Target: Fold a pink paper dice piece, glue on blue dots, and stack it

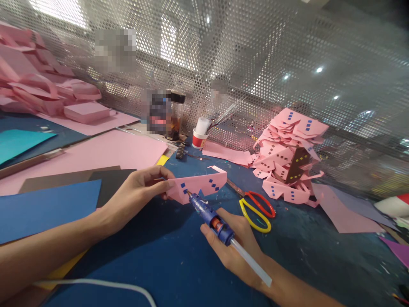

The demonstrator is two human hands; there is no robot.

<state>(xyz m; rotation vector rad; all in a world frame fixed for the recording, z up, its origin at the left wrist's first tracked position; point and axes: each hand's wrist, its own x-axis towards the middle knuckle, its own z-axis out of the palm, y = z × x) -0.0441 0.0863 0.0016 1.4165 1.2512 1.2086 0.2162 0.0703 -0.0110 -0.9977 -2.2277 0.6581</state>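
Note:
My left hand [148, 185] pinches the left end of a folded pink paper piece [200, 181] between thumb and fingers. Small blue squares dot its face, and a thin strip curls up at its right end. Wrapped around a blue glue gun [204, 209] is my right hand [238, 243]. The gun's nozzle meets or nearly meets the paper's lower left part, beside a blue square. A white glue stick [251, 261] juts from the gun's rear. To the right of the paper lie scissors [257, 209] with one red and one yellow handle loop.
A heap of pink paper pieces [284, 157] with blue and brown squares stands at right. Pink sheets [128, 149], a blue sheet [47, 209] and more pink paper [38, 81] cover the left. Behind are a red-white cup [199, 139], a jar [175, 117] and a perforated metal screen [255, 55].

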